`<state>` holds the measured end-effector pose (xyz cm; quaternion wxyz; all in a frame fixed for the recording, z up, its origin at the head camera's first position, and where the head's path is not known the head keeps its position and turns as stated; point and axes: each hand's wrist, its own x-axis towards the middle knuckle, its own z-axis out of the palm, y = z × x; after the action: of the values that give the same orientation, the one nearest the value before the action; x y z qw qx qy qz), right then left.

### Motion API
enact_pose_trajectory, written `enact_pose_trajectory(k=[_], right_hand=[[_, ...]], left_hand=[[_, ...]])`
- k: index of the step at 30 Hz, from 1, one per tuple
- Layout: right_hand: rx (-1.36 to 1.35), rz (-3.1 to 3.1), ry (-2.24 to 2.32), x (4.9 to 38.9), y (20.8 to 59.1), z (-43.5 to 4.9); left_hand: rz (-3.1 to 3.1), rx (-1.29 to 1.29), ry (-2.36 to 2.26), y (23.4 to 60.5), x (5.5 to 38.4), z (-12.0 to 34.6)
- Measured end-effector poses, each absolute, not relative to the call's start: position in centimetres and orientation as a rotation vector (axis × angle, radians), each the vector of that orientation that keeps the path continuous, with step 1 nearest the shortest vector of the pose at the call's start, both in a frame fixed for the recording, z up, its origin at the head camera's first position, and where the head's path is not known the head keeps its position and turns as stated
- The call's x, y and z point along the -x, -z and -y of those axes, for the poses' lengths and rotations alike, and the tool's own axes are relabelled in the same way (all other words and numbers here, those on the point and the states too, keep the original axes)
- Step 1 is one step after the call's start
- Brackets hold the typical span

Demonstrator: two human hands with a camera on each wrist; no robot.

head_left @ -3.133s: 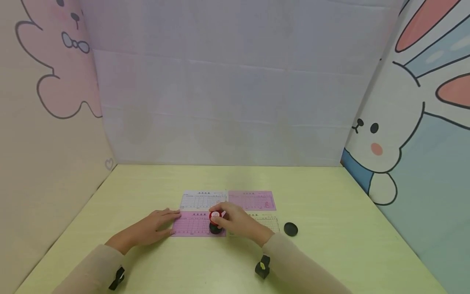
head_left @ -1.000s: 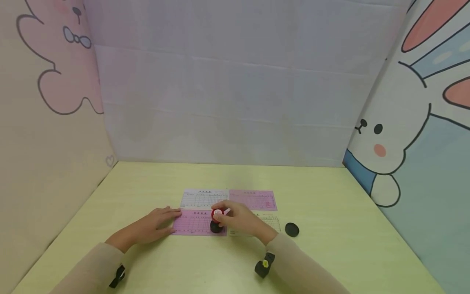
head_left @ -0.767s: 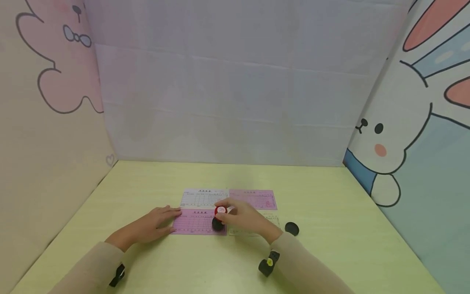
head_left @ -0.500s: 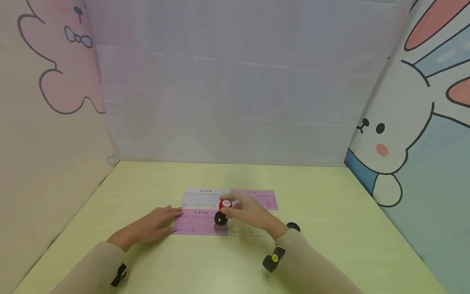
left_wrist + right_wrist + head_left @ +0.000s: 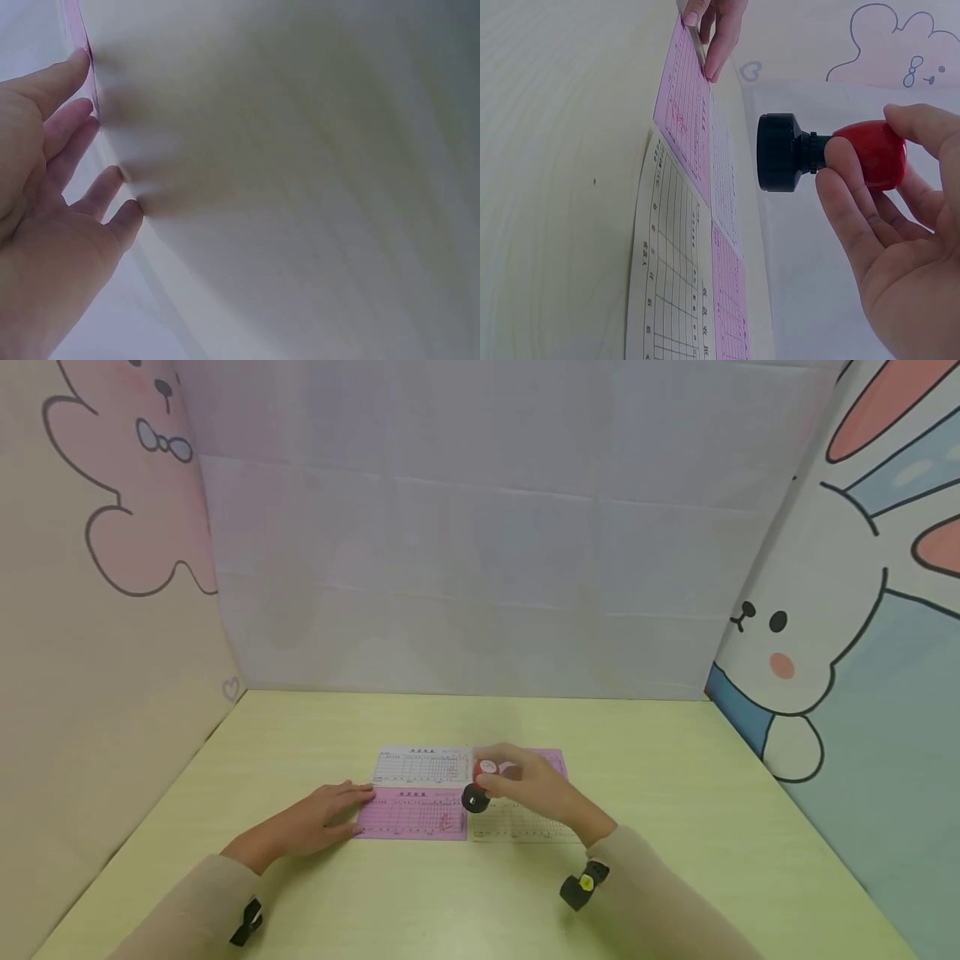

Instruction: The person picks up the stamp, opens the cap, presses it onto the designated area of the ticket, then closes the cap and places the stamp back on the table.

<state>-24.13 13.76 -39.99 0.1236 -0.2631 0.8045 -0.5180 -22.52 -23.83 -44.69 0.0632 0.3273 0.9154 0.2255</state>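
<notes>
My right hand grips a round stamp by its red knob, with the black base hanging clear of the slips. In the head view, the stamp's base overlaps the middle where the slips meet. My left hand lies with fingers extended, fingertips at the left edge of the front pink form slip. This slip carries a red stamp mark near its lower right corner. A yellowish slip lies to its right. Behind are a white slip and another pink slip, partly covered by my right hand.
The four-cornered block of slips lies on a pale yellow-green table. A white sheet forms the back wall, with cartoon-printed panels at both sides. Black wrist devices are strapped on both sleeves.
My right hand has lifted the stamp off the front pink slip and moved right and back, uncovering a red mark. The black disc at right is now hidden behind my arm. My left hand stays put.
</notes>
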Motion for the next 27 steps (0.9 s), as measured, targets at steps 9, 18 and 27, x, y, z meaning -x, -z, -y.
enact_pose_trajectory(k=[9, 18, 27], right_hand=[[0.749, -2.427, 1.475, 23.7, 39.7, -15.8], [0.729, -2.434, 1.524, 23.5, 39.6, -18.2], [0.713, -2.475, 1.506, 23.1, 39.9, -20.7]], left_hand=[[-2.782, -0.964, -0.751, 44.5, 22.7, 23.3], [-2.782, -1.040, -0.797, 43.9, 23.0, 20.4], [-2.819, -1.131, -0.729, 44.0, 23.4, 16.9]])
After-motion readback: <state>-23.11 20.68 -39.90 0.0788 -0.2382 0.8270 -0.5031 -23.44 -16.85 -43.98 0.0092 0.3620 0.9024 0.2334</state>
